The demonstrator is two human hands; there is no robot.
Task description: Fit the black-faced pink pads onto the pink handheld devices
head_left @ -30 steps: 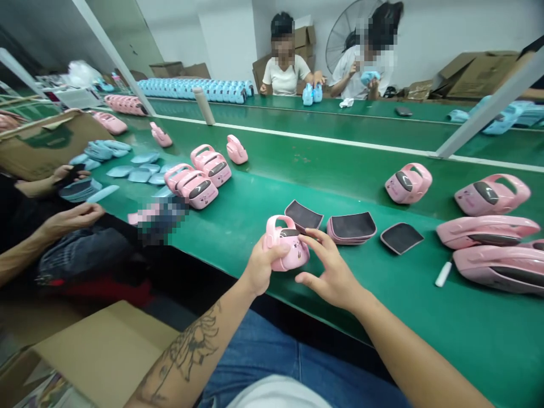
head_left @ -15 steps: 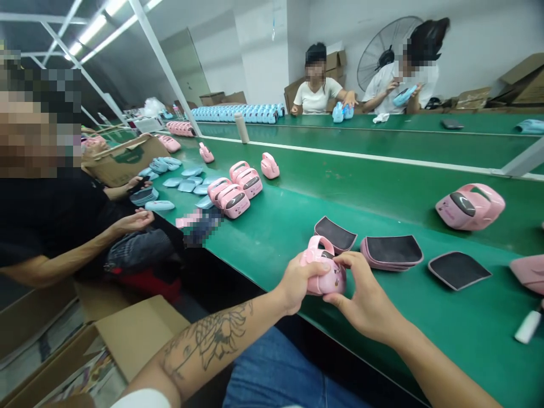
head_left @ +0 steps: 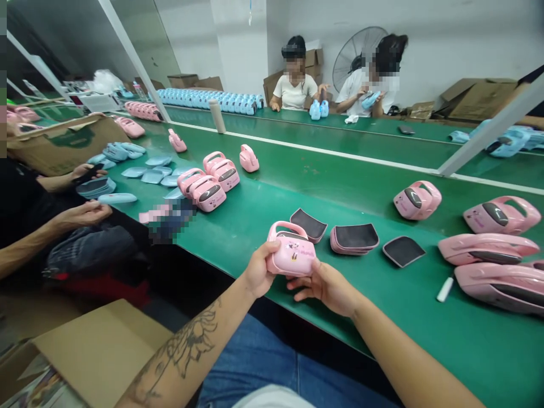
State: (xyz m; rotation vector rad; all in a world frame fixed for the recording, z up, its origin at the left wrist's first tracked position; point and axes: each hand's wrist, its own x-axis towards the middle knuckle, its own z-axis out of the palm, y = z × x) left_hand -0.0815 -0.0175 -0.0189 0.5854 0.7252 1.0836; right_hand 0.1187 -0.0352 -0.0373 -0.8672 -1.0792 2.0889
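Observation:
A small pink handled case point(head_left: 292, 253) with a cartoon print is held above the near edge of the green belt point(head_left: 382, 317). My left hand point(head_left: 260, 269) grips its left end, thumb on the front. My right hand point(head_left: 325, 285) cups it from beneath, fingers curled under the right end. Just beyond it lie dark pads with pink rims: one single point(head_left: 309, 223), a small stack point(head_left: 354, 238) and another single point(head_left: 403, 250).
More pink cases point(head_left: 417, 199) sit on the belt to the right and in a group point(head_left: 208, 181) to the left, with light blue parts point(head_left: 153, 170). A white marker point(head_left: 444, 288) lies at right. A person's hands point(head_left: 80, 215) work at left; two people sit across. A cardboard box point(head_left: 93, 351) is by my knee.
The view swung back right. The pink case was turned so its printed front faces me, and my right hand went from the top of the case to underneath it.

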